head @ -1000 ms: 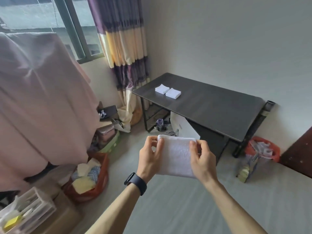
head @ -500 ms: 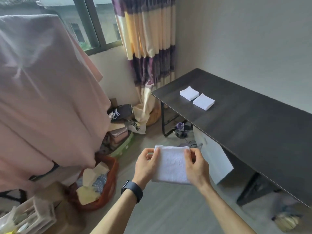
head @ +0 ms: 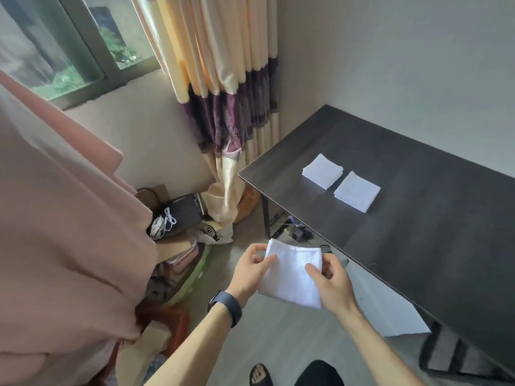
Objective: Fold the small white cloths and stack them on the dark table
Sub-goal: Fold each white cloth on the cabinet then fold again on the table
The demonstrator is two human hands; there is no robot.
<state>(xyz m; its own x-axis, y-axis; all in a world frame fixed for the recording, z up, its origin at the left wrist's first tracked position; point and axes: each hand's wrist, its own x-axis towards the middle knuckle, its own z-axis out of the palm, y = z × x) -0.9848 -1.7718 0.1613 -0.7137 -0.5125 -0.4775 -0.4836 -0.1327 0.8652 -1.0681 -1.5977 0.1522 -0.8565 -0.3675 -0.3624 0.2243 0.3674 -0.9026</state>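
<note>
Currently we are holding the white cloth [head: 292,277] in mid-air beside the tabletop [head: 418,232], left grip [head: 250,270] and right grip [head: 333,285] each pinching one side edge. We are judging it light, soft and floppy; corners are looking like the best hold.

Illumination is soft, diffuse daylight from the window [head: 69,48] at upper left. Shadows are faint. The dark table [head: 418,260] carries a dull sheen near its left corner. Wide-angle distortion bends straight lines near the edges. The pink fabric [head: 55,218] is slightly blurred.
</note>
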